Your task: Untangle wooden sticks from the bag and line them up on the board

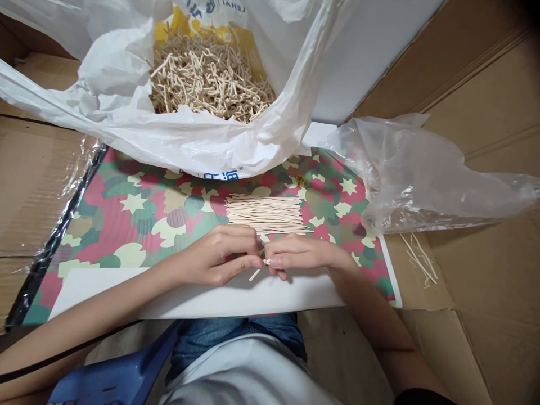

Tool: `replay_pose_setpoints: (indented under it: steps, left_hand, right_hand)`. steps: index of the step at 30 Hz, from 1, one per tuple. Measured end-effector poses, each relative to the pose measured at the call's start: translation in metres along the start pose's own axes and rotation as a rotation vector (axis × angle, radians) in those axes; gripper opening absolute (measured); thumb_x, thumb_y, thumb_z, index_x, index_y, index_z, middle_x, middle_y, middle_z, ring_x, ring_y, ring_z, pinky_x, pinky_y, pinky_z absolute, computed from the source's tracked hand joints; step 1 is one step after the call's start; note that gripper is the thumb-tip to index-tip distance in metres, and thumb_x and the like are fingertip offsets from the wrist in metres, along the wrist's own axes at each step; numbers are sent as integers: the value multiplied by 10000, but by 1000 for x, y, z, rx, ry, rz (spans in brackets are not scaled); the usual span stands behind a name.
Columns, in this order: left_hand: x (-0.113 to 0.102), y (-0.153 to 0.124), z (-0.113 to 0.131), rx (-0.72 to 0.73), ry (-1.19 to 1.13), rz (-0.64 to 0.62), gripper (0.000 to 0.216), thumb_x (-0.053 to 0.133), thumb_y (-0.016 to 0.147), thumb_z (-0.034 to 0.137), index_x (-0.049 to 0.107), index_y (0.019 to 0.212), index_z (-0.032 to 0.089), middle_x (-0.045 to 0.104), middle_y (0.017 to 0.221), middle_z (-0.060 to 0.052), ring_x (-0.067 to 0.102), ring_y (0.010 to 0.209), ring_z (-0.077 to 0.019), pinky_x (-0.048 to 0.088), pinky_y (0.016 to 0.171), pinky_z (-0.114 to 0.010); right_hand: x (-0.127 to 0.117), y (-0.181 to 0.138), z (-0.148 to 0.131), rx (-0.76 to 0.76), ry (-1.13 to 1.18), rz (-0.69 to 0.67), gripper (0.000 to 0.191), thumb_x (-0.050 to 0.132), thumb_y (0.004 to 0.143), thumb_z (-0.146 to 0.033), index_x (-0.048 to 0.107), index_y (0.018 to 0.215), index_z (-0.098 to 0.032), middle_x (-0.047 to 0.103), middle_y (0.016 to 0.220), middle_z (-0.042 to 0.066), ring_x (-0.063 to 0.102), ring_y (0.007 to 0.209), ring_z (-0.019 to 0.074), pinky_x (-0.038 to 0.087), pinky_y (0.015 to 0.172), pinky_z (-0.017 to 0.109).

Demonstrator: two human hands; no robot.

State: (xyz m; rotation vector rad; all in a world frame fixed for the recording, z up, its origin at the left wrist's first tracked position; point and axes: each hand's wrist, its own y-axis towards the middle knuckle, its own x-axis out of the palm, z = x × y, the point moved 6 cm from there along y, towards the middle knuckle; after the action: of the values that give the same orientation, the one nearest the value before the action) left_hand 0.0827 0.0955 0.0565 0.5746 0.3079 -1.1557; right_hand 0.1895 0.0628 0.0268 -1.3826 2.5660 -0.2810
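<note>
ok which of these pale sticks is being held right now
The stick pinched between the left hand and right hand, its end poking out slantwise, unlike the neat parallel row lying on the patterned mat.

Bright, diffuse light, soft shadows under the left hand (215, 254), slight glare on clear plastic (422, 174).

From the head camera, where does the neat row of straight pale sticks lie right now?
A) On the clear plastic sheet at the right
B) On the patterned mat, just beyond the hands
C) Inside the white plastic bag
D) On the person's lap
B. The row of straight pale sticks lies on the pink-and-green patterned mat, just beyond the left hand and right hand, which pinch a short pale stick.
</note>
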Motion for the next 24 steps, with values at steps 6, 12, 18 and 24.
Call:
replay_pose_setpoints:
  steps: [6, 12, 18, 24]
  left_hand:
    - [5, 1, -4, -70, -176, -38, 278, 499, 826, 344, 543, 656, 128, 496, 608, -26, 424, 572, -102, 349, 550, -227]
    - [7, 4, -1, -168, -450, -42, 336, 453, 857, 277, 517, 563, 127, 466, 533, -10, 417, 533, -89, 341, 514, -218]
    - [4, 3, 5, -215, -600, -17, 389, 499, 823, 316, 479, 481, 132, 395, 479, 2, 347, 477, -86, 284, 465, -249]
    - [4, 0, 5, -220, -586, -22, 390, 493, 825, 325, 487, 487, 131, 411, 483, -4, 361, 475, -86, 286, 464, -251]
  right_hand:
    - [2, 1, -2, -73, -9, 66, 275, 371, 905, -306, 516, 734, -148, 534, 623, -18, 516, 586, 81, 395, 568, 198]
    - [6, 6, -6, -201, -33, 157, 307, 379, 882, -325, 473, 639, -162, 500, 576, -18, 468, 535, 81, 378, 541, 205]
    - [12, 5, -13, -412, -149, 332, 367, 324, 880, -345, 390, 552, -193, 412, 489, -19, 395, 504, 97, 355, 539, 235]
    - [13, 3, -13, -387, -245, 391, 383, 263, 885, -382, 330, 549, -212, 355, 500, -17, 353, 483, 104, 332, 506, 249]
